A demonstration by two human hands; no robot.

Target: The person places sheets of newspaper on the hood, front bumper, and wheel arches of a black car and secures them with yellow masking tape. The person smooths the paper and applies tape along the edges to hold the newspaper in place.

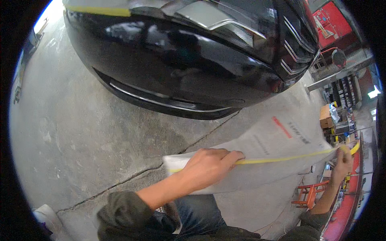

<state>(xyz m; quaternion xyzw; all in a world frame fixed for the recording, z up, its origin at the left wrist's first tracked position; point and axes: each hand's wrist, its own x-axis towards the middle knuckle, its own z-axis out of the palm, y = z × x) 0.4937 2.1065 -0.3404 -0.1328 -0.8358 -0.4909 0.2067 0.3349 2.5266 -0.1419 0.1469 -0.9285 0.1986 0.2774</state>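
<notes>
A whitish translucent masking sheet (pixel 277 140) with printing on it stretches across in front of me. Yellow masking tape (pixel 281 158) runs along its edge. My left hand (pixel 207 166) is closed over the taped edge toward the sheet's left end, its fingertips on the tape. At the far right, my right hand (pixel 342 160) pinches the other end of the tape, and a short curl of tape sticks out past it. Beyond the sheet is a glossy black car bumper (pixel 181 68), apart from my hands. Another strip of yellow tape (pixel 98 11) lies across the car at upper left.
Grey concrete floor (pixel 80 132) with a crack lies below. An orange stool or stand (pixel 307 195) is near my right forearm. Cardboard boxes (pixel 326 116), shelving and a red bench (pixel 350 201) line the right side, with a red cabinet (pixel 333 24) farther back.
</notes>
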